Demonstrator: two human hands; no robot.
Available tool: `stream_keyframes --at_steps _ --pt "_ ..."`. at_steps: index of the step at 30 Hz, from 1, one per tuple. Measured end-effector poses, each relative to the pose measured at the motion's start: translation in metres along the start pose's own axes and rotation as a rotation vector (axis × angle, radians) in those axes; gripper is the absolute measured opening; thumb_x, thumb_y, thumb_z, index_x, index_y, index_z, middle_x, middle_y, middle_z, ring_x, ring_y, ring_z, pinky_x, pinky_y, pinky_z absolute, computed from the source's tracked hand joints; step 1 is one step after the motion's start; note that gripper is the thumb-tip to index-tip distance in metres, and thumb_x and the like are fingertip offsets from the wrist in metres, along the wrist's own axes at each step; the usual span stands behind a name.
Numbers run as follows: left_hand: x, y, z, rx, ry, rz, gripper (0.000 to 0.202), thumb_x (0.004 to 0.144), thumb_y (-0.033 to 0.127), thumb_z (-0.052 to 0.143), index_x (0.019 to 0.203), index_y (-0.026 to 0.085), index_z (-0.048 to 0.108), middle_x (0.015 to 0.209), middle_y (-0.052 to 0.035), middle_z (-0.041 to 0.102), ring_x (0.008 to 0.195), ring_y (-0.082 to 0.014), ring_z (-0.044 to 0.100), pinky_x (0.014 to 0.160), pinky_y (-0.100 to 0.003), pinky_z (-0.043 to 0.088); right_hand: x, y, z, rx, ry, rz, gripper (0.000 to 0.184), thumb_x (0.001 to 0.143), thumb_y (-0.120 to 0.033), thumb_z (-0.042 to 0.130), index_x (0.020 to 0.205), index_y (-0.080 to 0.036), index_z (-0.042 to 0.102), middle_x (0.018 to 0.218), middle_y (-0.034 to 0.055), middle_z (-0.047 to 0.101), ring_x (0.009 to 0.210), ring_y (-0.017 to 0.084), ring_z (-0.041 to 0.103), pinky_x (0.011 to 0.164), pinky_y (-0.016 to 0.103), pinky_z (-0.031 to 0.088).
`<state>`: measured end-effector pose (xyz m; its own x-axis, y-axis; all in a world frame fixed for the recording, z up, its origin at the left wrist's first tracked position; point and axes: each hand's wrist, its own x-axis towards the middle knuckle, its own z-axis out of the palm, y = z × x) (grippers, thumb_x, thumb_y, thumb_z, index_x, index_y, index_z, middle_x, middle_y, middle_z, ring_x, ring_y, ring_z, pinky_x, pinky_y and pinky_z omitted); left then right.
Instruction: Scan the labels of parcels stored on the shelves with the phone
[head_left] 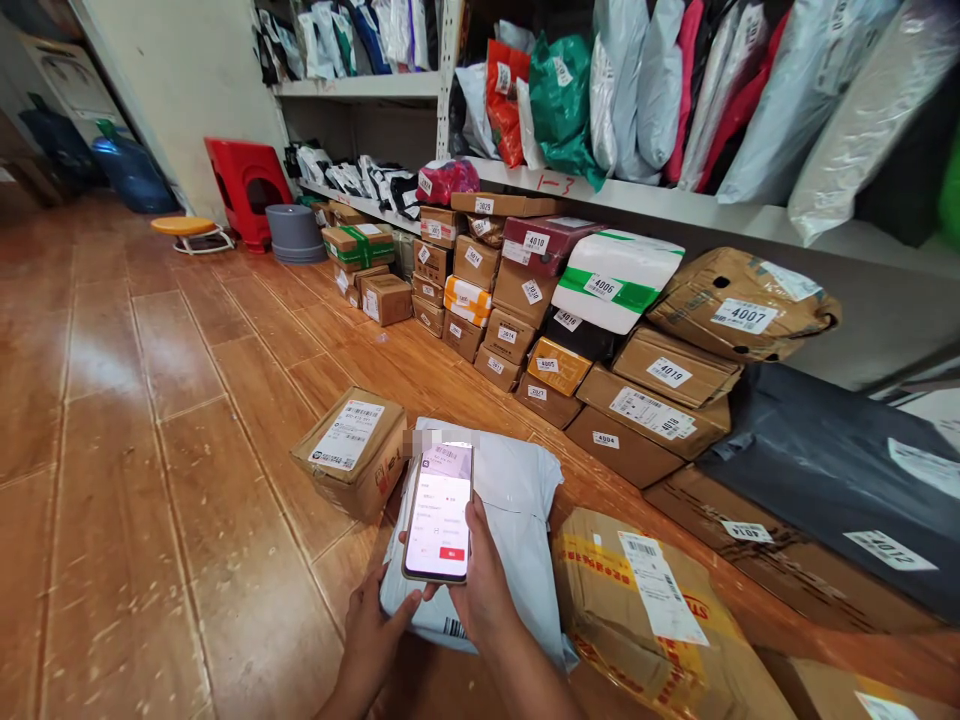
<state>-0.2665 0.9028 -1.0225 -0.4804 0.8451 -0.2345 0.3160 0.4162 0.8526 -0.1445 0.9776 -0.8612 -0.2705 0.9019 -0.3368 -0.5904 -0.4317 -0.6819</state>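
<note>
My right hand (480,575) is wrapped round a smartphone (439,515), held screen up over a white plastic mailer bag (514,490). The lit screen shows a pale page with a red button near its bottom. My left hand (379,620) grips the near left edge of the mailer, thumb on top and fingers at its side. Just beyond it on the left sits a small cardboard box (382,470) with a white shipping label. To the right of the mailer lies a larger brown parcel (600,620) bound with yellow printed tape.
Along the right, numbered boxes (630,455) are stacked under a metal shelf (637,200) packed with bagged parcels. A long dark-wrapped package (840,470) lies at the right. Farther back stand a red plastic stool (244,165), a grey tub (296,235) and a low round stool (180,226).
</note>
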Motion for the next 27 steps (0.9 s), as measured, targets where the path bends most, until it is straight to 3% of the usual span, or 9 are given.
stream_keyframes --at_steps 8,12,15,18,23,27 --pt "0.003 -0.001 -0.001 0.013 -0.009 0.057 0.063 0.063 0.054 0.063 0.113 0.015 0.06 0.107 -0.0138 0.066 0.105 -0.0348 0.059 0.089 -0.049 0.048 -0.002 0.003 -0.005 0.029 -0.043 -0.014 0.078 0.073 -0.058 0.063 0.135 -0.025 0.029 0.118 0.0124 0.064 0.102 0.032 0.063 0.049 0.031 0.055" --pt "0.004 -0.003 -0.001 0.02 -0.008 0.05 0.06 0.061 0.049 0.065 0.111 0.015 0.061 0.104 -0.012 0.067 0.103 -0.0347 0.06 0.087 -0.048 0.049 -0.018 -0.007 -0.011 0.034 -0.138 0.026 0.076 0.069 -0.034 0.064 0.136 -0.025 0.028 0.112 0.0106 0.067 0.096 0.031 0.066 0.048 0.03 0.055" --pt "0.002 0.0 -0.003 0.018 -0.037 0.058 0.056 0.062 0.045 0.064 0.109 0.015 0.062 0.101 -0.0112 0.067 0.101 -0.0329 0.061 0.086 -0.046 0.05 -0.034 -0.016 -0.015 0.015 -0.215 0.055 0.086 0.065 -0.019 0.06 0.14 -0.026 0.02 0.106 0.0087 0.069 0.089 0.029 0.068 0.046 0.028 0.054" --pt "0.0 0.006 -0.005 0.042 -0.037 0.029 0.055 0.065 0.046 0.063 0.11 0.015 0.061 0.1 -0.0116 0.067 0.1 -0.0321 0.062 0.086 -0.045 0.05 -0.044 -0.02 -0.018 -0.001 -0.181 0.058 0.092 0.063 -0.014 0.06 0.142 -0.026 0.015 0.106 0.0078 0.069 0.087 0.029 0.068 0.042 0.026 0.052" --pt "-0.002 0.01 -0.006 0.049 -0.028 -0.033 0.059 0.066 0.049 0.062 0.113 0.014 0.058 0.1 -0.0124 0.066 0.098 -0.0321 0.062 0.087 -0.047 0.049 -0.059 -0.021 -0.022 0.002 -0.093 0.062 0.09 0.063 -0.012 0.061 0.142 -0.026 0.021 0.097 0.0062 0.072 0.086 0.029 0.068 0.041 0.025 0.05" --pt "-0.007 0.017 -0.009 0.132 0.024 -0.041 0.073 0.064 0.055 0.062 0.121 0.011 0.052 0.107 -0.0157 0.06 0.103 -0.0339 0.057 0.091 -0.049 0.046 -0.078 -0.022 -0.041 0.142 -0.053 0.048 0.098 0.063 -0.023 0.069 0.144 -0.024 0.014 0.104 0.0107 0.071 0.09 0.032 0.067 0.043 0.029 0.051"
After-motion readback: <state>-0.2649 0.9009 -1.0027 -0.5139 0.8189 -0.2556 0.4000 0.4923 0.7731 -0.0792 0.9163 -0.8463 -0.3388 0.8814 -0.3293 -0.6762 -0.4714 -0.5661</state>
